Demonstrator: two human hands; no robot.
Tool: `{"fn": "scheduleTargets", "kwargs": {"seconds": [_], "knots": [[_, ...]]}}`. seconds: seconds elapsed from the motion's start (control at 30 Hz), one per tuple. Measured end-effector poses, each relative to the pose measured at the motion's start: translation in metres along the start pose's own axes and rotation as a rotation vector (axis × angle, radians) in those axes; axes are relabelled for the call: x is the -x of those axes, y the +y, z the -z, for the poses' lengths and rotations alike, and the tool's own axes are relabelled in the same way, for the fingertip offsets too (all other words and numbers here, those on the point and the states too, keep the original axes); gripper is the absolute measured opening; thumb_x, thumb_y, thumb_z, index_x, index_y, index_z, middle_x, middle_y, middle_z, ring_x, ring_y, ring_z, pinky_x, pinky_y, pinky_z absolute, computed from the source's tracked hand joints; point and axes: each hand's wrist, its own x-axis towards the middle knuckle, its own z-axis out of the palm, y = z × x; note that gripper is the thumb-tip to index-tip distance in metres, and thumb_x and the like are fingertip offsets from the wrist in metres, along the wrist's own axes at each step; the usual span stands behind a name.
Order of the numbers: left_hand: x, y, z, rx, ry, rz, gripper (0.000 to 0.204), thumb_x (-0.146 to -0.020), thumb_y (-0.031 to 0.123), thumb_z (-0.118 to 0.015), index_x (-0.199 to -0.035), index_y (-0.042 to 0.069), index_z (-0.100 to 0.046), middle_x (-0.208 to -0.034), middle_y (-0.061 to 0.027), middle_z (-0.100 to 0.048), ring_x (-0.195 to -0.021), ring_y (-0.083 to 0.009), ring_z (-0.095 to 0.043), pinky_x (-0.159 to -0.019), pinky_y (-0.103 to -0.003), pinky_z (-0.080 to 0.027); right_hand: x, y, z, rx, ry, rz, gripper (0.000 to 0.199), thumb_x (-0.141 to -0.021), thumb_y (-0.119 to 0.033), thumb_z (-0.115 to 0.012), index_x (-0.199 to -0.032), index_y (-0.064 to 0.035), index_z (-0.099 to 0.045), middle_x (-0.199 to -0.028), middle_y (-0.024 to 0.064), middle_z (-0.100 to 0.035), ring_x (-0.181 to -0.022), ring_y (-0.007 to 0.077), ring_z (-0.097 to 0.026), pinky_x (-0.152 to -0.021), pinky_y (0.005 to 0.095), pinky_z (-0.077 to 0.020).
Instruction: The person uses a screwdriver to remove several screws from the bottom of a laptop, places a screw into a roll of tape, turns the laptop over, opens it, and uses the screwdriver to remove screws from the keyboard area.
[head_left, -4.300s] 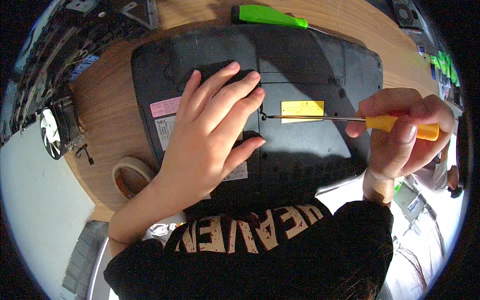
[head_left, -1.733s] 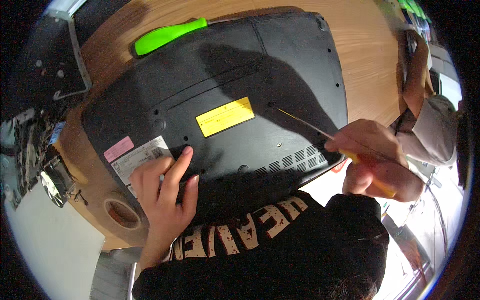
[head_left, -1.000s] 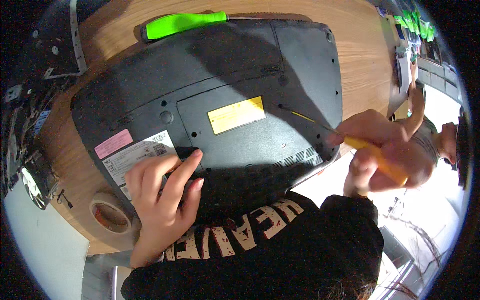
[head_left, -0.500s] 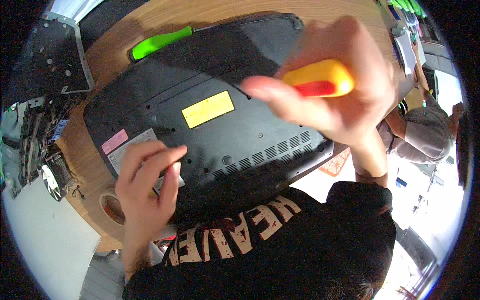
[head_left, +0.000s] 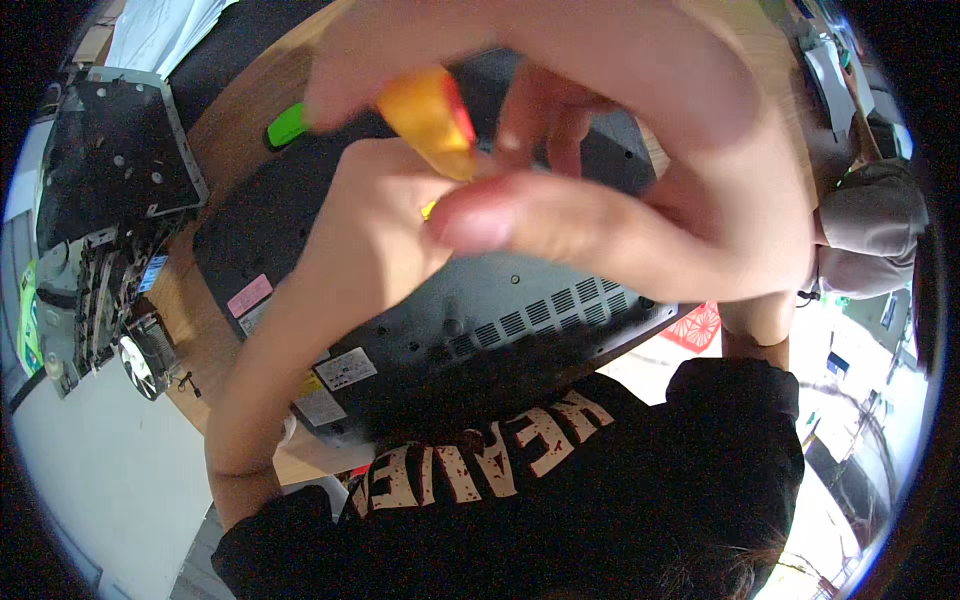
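Both my hands are raised close to the camera, blurred and large. My right hand (head_left: 640,150) grips the orange-yellow handle of a screwdriver (head_left: 432,108), whose shaft is hidden. My left hand (head_left: 375,215) has come up against the screwdriver just below the handle. Its fingers are hidden behind my right thumb, so its grip is unclear. Beneath the hands a black laptop (head_left: 520,305) lies upside down on the wooden table (head_left: 195,300), with its vents and stickers facing up.
A green-handled tool (head_left: 287,126) lies beyond the laptop's far edge. Dismantled electronics (head_left: 110,170) and a small fan (head_left: 135,362) sit at the left. Another person (head_left: 868,230) in grey is at the right. Papers lie at the far right.
My right hand has lifted the screwdriver off the laptop and up toward the camera. My left hand has left the laptop's near edge and risen to meet it.
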Motion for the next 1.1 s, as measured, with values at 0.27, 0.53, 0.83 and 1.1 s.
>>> {"fn": "scheduleTargets", "kwargs": {"seconds": [0.27,0.53,0.83,1.1], "knots": [[-0.015,0.0,0.001,0.309,0.014,0.068,0.024,-0.077,0.008,-0.069,-0.1,0.003,-0.063,-0.094,-0.0109,-0.062,-0.079,-0.0311,-0.061,-0.073,-0.036,-0.05,-0.025,-0.023,0.022,0.25,-0.367,0.201,0.043,-0.059,-0.031,-0.085,-0.067,-0.0025,-0.054,-0.06,0.0045,-0.051,-0.048,0.0126,-0.047,-0.041,0.0276,-0.0281],[0.016,-0.01,-0.016,-0.112,0.244,0.13,0.018,-0.071,0.009,-0.072,-0.088,0.006,-0.065,-0.09,-0.0063,-0.058,-0.086,-0.0236,-0.055,-0.078,-0.035,-0.046,-0.029,-0.032,-0.01,0.161,-0.214,0.041,0.047,-0.064,-0.031,-0.082,-0.087,0.0009,-0.057,-0.073,0.0098,-0.058,-0.061,0.0148,-0.056,-0.054,0.0273,-0.0431],[0.016,-0.016,-0.019,-0.095,0.266,0.094,0.016,-0.071,0.006,-0.073,-0.086,0.008,-0.066,-0.091,-0.0066,-0.059,-0.086,-0.0242,-0.057,-0.078,-0.035,-0.047,-0.001,-0.017,-0.015,0.023,0.142,-0.178,0.021,-0.095,-0.023,-0.052,-0.091,-0.0045,-0.042,-0.067,0.0158,-0.063,-0.047,0.0149,-0.059,-0.042,0.0205,-0.0474],[0.017,-0.018,-0.019,-0.056,0.33,0.081,0.015,-0.069,-0.003,-0.069,-0.081,0.006,-0.065,-0.089,-0.0062,-0.059,-0.08,-0.023,-0.058,-0.072,-0.032,-0.047,0.013,-0.003,-0.022,-0.037,0.233,-0.199,0.025,-0.098,-0.032,-0.045,-0.092,-0.0074,-0.04,-0.06,0.0128,-0.061,-0.04,0.0135,-0.057,-0.034,0.0197,-0.0435]]}}
